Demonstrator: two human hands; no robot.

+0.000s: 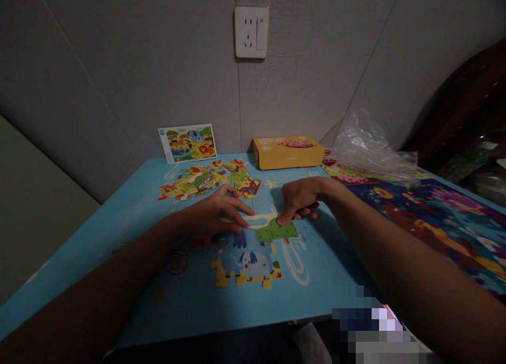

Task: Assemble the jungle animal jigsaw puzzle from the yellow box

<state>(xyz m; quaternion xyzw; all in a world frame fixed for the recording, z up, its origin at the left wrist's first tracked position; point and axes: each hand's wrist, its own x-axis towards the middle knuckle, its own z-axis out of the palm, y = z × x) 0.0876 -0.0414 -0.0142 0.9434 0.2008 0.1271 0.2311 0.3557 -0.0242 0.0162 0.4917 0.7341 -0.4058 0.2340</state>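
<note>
My left hand (221, 211) reaches in with its fingers spread, their tips at the left edge of the upper puzzle pieces. With its fingers curled under, my right hand (301, 198) presses its thumb on a green puzzle piece (276, 231). A small dark spot shows by its curled fingers; whether they hold anything is hidden. Below the green piece lies a joined puzzle section (253, 266) with a blue elephant and a yellow lower edge. Left of the green piece is a pale blue-and-white area, partly covered by my left fingertips.
Loose puzzle pieces (201, 179) lie piled behind my left hand. A picture card (190, 144) leans on the wall beside a yellow box (290, 154). Clear plastic wrap (371, 150) and a dark colourful puzzle (438, 216) lie at the right of the blue table (190, 316).
</note>
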